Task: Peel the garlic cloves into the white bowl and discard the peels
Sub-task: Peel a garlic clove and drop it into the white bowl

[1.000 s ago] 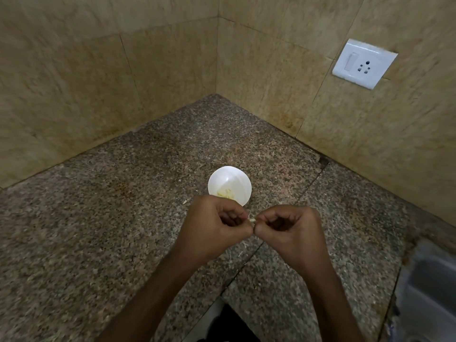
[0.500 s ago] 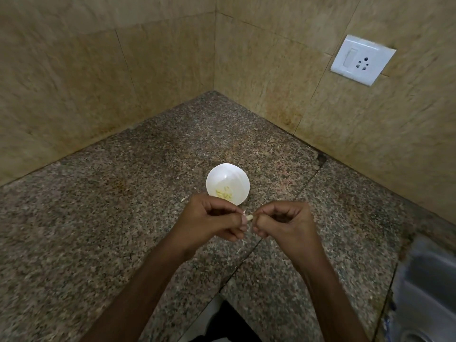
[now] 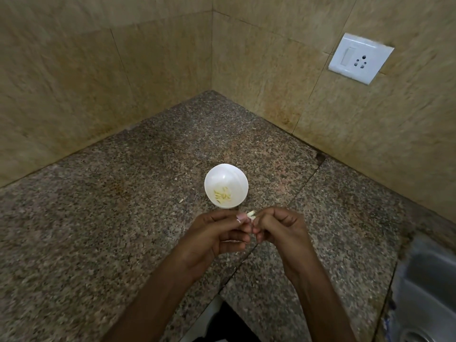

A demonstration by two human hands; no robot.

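Note:
A small white bowl (image 3: 226, 185) stands on the speckled granite counter (image 3: 98, 218) and holds several pale yellow peeled garlic cloves (image 3: 222, 195). Just in front of the bowl, above the counter, my left hand (image 3: 217, 234) and my right hand (image 3: 278, 228) meet fingertip to fingertip. Between them they pinch one small pale garlic clove (image 3: 251, 214), which sticks up between my left thumb and my right fingers. Most of the clove is hidden by the fingers.
A tiny scrap of peel (image 3: 181, 200) lies on the counter left of the bowl. Tiled walls form a corner behind, with a white switch and socket plate (image 3: 359, 58) on the right wall. A steel sink (image 3: 424, 292) lies at the right edge.
Both hands have turned slightly and my left fingers have loosened from a tight fist. The clove now shows more between the fingertips. The bowl has not moved.

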